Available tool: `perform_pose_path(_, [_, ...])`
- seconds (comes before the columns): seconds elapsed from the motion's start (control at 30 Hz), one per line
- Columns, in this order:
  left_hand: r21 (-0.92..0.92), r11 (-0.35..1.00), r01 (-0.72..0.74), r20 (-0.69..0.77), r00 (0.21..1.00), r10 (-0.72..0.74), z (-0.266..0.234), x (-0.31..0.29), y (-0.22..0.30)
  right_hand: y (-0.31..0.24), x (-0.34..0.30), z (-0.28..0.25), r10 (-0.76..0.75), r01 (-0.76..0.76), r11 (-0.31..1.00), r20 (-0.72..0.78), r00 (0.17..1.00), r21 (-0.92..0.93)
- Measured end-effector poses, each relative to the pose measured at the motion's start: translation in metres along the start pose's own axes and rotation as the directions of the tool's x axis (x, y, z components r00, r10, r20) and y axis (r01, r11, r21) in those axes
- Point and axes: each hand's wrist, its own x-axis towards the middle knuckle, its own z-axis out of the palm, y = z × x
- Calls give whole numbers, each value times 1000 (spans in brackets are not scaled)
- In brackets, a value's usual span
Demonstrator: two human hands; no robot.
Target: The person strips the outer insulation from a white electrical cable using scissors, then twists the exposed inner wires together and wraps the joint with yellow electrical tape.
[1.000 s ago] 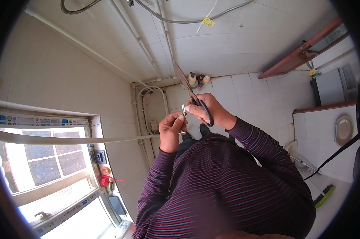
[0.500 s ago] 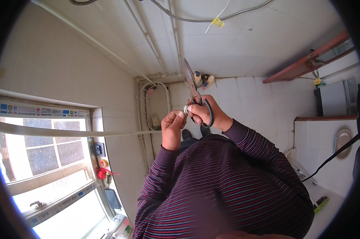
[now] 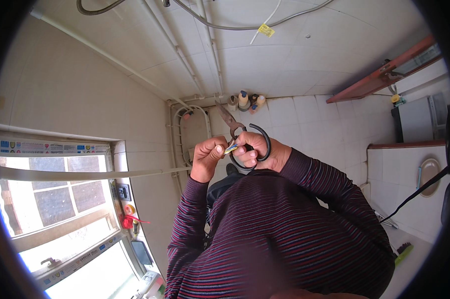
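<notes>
Left hand [image 3: 208, 155]: thumb and finger pinching a small bunch of thin coloured strands [image 3: 230, 148], yellow and blue showing. Right hand [image 3: 266, 148]: curled round the black handles of the scissors [image 3: 228, 118], its fingertips up against the same strands. Strands sit right between the two hands, in front of the chest. Scissors point up and leftward, tips near the bottles [image 3: 243, 99] only in view, not on anything I can see. Can't tell if the blades are parted.

My take: this looks like fingertip work on the strands. Keep the left pinch close behind the tips so they don't splay. Sort them one colour at a time. Weak spot is the right hand doing double duty: loose handles could swing the blades toward the left fingers. Tuck the handles firmly into the palm, or park the scissors. Turn toward the window [image 3: 68, 194] for light.
</notes>
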Motion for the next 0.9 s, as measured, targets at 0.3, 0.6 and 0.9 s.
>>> perform_pose_path(0.3, [465,879,-101,-361,885,292,22,10,7,-2,4,26,-263,262,961,2,965,87])
perform_pose_path(0.6, [415,904,103,-502,855,133,37,1,11,12,11,28,-521,453,782,-49,852,-429])
perform_pose_path(0.9, [307,907,287,-457,881,-124,36,-14,19,-12,3,21,-595,518,770,-128,793,-373])
